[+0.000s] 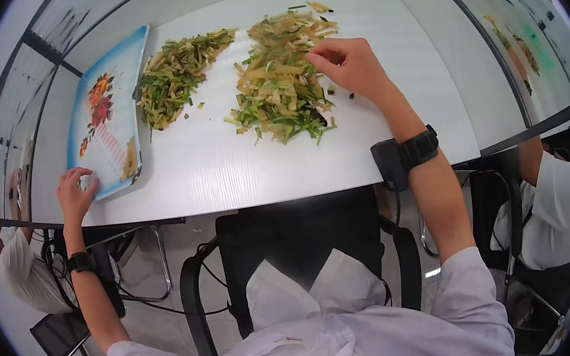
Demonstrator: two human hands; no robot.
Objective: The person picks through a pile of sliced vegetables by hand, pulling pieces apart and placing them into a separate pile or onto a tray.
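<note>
My right hand (351,65) is at the right edge of a pile of cut vegetable strips (279,85), pale yellow and green. Its thumb and fingertips are pinched together against the pile; whatever is between them is too small to make out. My left hand (77,191) rests over the near left corner of a white tray (92,163) with a blue rim and printed flowers. Its thumb and forefinger are curved, with a gap between their tips. A few pale strips (130,159) lie in the tray's near right corner. A second, greener pile (173,75) sits between tray and larger pile.
White partition panels (429,31) enclose the white table (229,173) at the back and sides. A black chair (298,239) stands at its front edge. Other people sit beyond the panels, one in a white sleeve (565,197) at right and one (27,267) at left.
</note>
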